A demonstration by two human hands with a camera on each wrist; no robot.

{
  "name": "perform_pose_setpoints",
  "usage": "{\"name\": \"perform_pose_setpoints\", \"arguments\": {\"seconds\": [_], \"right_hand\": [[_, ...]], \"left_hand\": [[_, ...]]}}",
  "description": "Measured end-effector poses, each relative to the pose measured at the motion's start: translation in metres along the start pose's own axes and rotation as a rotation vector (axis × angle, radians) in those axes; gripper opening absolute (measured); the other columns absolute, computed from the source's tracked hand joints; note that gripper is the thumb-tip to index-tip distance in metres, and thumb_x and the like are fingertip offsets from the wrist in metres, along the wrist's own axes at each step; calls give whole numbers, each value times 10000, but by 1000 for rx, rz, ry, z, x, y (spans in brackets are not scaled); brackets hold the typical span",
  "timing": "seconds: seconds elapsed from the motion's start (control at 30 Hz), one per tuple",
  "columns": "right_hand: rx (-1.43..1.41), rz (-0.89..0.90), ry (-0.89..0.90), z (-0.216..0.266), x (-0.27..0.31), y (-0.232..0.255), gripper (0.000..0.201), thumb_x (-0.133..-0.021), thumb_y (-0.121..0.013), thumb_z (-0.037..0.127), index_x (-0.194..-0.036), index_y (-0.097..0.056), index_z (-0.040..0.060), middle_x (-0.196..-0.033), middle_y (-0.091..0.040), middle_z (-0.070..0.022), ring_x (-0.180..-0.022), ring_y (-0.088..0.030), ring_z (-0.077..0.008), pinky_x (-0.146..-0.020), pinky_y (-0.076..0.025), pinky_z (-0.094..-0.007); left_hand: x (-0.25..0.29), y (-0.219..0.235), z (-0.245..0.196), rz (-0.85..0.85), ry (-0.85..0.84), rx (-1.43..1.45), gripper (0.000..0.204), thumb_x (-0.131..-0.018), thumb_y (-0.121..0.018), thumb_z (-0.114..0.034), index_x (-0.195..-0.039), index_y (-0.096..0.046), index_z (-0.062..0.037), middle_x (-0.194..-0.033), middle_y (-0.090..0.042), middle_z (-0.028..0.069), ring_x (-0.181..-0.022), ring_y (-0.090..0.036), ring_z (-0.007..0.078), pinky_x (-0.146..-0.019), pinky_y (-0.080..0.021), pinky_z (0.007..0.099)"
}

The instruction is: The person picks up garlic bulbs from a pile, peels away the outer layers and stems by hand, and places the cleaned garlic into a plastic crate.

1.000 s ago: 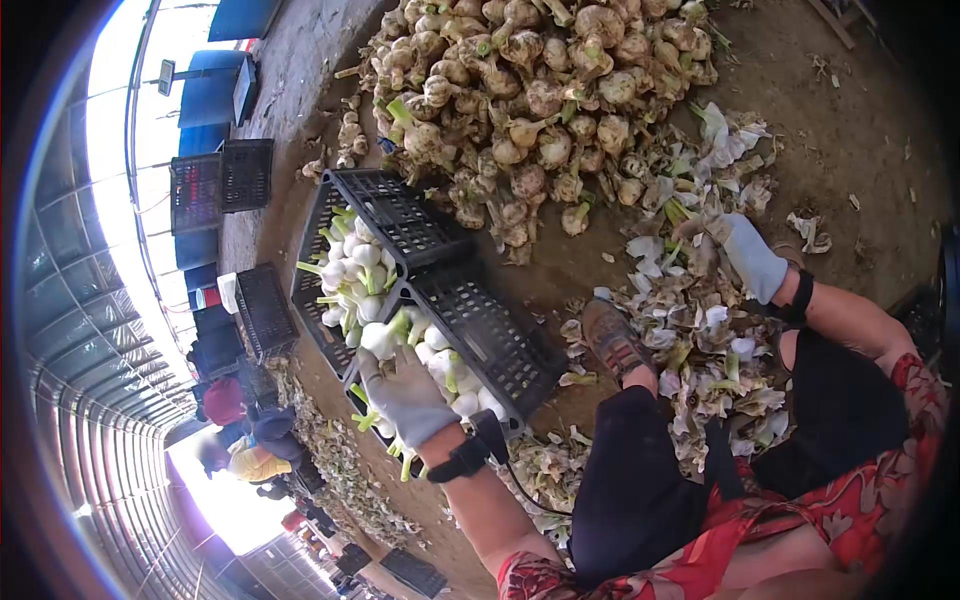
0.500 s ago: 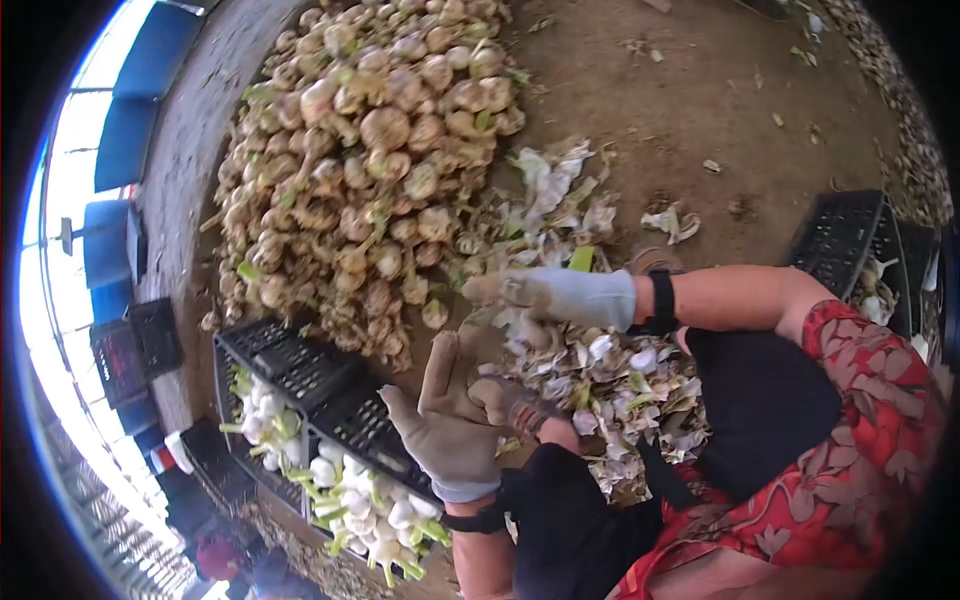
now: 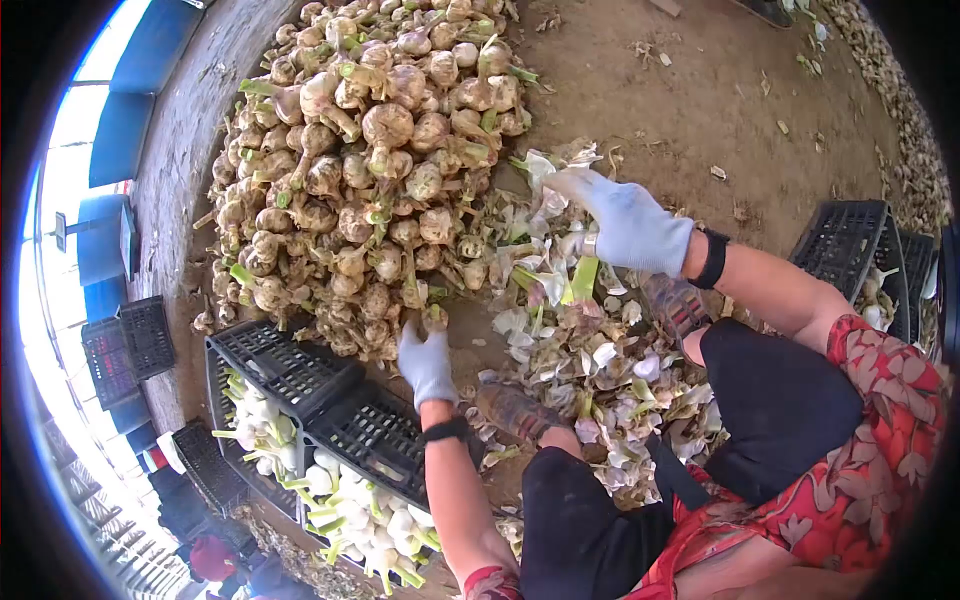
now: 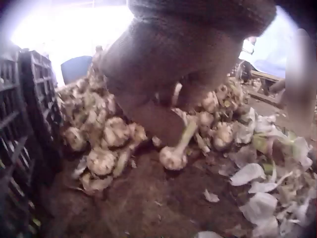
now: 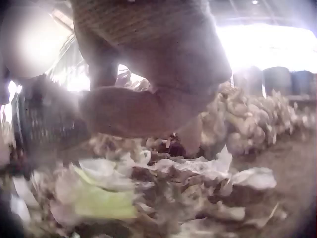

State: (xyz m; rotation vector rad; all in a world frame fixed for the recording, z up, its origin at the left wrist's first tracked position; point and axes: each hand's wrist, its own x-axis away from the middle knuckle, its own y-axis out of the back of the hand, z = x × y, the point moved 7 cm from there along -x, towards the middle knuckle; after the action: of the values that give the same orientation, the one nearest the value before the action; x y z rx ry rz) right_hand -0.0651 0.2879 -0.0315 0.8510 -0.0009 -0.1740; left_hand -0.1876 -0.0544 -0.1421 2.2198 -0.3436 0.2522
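At the near edge of the heap of unpeeled garlic [image 3: 340,180] is the left gloved hand [image 3: 427,365], its fingers reaching down beside a garlic bulb [image 4: 173,158] with a pale green stem. Whether the fingers grip that bulb cannot be told; the hand [image 4: 173,59] hides part of the heap. Over the scattered peelings [image 3: 600,350] hovers the right gloved hand [image 3: 640,228]. Its fingers bend loosely, and a gap shows between thumb and fingers of the hand [image 5: 153,64] in the right wrist view, with nothing seen held.
Black crates [image 3: 375,440] stand left of the left arm, with trimmed white garlic [image 3: 370,520] beside them. Another black crate [image 3: 845,245] stands at the right. The person's shoes [image 3: 515,408] rest among the peelings. A person in a red head covering [image 3: 212,557] appears lower left.
The left hand has left the crated white garlic and moved to the heap's edge. The right hand, close to the left half a second ago, has moved right over the peelings. The head view has shifted.
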Motion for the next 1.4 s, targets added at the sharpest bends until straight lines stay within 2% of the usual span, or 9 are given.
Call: {"name": "perform_pose_setpoints", "arguments": {"seconds": [0.07, 0.2, 0.3, 0.37, 0.47, 0.7, 0.97, 1.27, 1.4], "right_hand": [[-277, -109, 20, 9, 0, 14, 494, -836, -653, 185, -1299, -539, 53, -1239, -587, -224, -1110, -591, -365, -936, -485, -379], [-1072, 122, -321, 12, 12, -17, 406, -886, -652, 171, -1251, -571, 12, -1142, -640, -150, -1040, -625, -288, -901, -488, -356], [-492, 166, -120, 22, 17, -33, 437, -870, -678, 261, -1235, -592, 36, -1109, -642, -145, -1020, -618, -283, -897, -484, -367], [-523, 267, -132, 17, 27, -60, 503, -841, -698, 365, -1221, -602, 50, -1102, -641, -145, -1034, -608, -282, -895, -482, -362], [-630, 418, -287, 17, 35, -82, 591, -777, -731, 474, -1160, -620, 37, -1086, -648, -131, -1007, -616, -239, -864, -486, -343], [-733, 445, -379, 47, 17, -77, 410, -717, -798, 350, -938, -656, 36, -860, -666, -67, -789, -609, -143, -719, -486, -299], [-1255, 649, -414, 63, 20, -92, 245, -863, -698, 238, -979, -681, 23, -835, -680, -37, -704, -627, -107, -602, -531, -262], [-880, 512, -149, 69, 12, -87, 298, -807, -636, 88, -1094, -650, 11, -950, -684, -97, -855, -640, -156, -760, -514, -300], [-798, 376, 54, 92, 10, -78, 339, -716, -607, -10, -1047, -660, 39, -932, -652, -126, -897, -636, -229, -814, -491, -334]], "left_hand": [[-5, -18, -10, -12, 109, -179, 545, -795, -682, -251, -1267, -537, -20, -1205, -553, 272, -1078, -573, 425, -910, -468, 432], [9, -32, -13, -86, 106, -259, 592, -748, -717, -206, -1262, -514, 6, -1251, -486, 305, -1091, -545, 448, -928, -453, 432], [26, -57, 7, -30, 133, 322, 559, -751, -749, -145, -1241, -532, 18, -1126, -578, 173, -937, -608, 265, -805, -493, 338], [57, -68, -22, 154, 324, 845, 541, -794, -738, -118, -1266, -521, 30, -1016, -620, 70, -840, -606, 134, -708, -496, 266], [96, -55, -102, 373, 258, 980, 481, -821, -725, -94, -1240, -537, 47, -1034, -629, 47, -810, -598, 82, -677, -484, 226], [116, -36, -141, 359, -40, 662, 520, -741, -723, -21, -1220, -544, 77, -1016, -635, 78, -798, -596, 95, -666, -490, 215], [121, -23, -115, 264, 115, 833, 455, -777, -712, -25, -1191, -553, 76, -881, -643, 56, -645, -579, 69, -562, -472, 195], [135, -35, -98, 452, 333, 1253, 586, -829, -706, -222, -1312, -480, 22, -967, -636, 48, -698, -564, 65, -546, -456, 193], [133, -48, -107, 759, 519, 1959, 469, -979, -518, -345, -1312, -478, -16, -1100, -613, 58, -782, -598, 113, -637, -509, 251]]}}
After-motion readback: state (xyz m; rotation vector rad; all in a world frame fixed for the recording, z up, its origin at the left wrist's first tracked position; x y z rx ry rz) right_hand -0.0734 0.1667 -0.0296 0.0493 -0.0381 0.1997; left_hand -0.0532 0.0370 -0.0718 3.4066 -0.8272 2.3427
